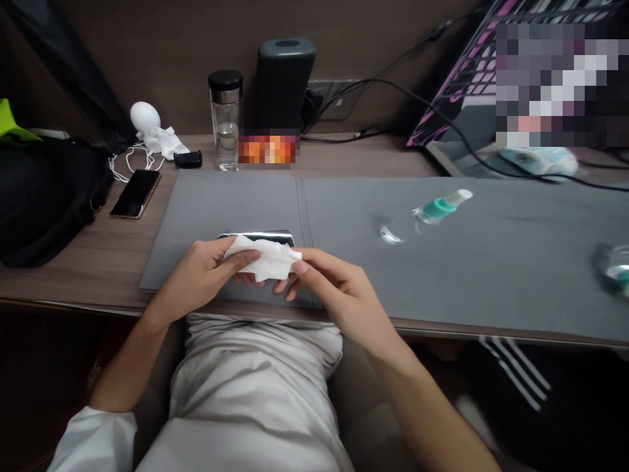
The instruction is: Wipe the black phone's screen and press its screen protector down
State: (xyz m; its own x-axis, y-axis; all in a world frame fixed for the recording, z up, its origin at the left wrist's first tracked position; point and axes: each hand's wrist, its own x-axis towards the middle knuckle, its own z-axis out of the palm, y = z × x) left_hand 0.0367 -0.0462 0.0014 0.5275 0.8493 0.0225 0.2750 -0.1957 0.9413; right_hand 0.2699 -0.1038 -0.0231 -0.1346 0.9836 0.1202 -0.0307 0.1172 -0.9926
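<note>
Left hand: curled, thumb on white wipe, fingers passing beneath flat glossy device.
Right hand: partly closed, thumb and fingers pinching wipe's right end.
Device: between hands, mostly covered by wipe; only far edge shows, kind hard to confirm.
Right of right hand: clear bottle with teal collar, lying on grey desk mat.
Far right: glassy object, blurred, cut off by frame.

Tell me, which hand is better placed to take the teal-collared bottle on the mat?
Probably the right hand: it is nearer the bottle, and only its fingertips touch the white wipe. The left hand is farther away and grips the wipe.
</note>
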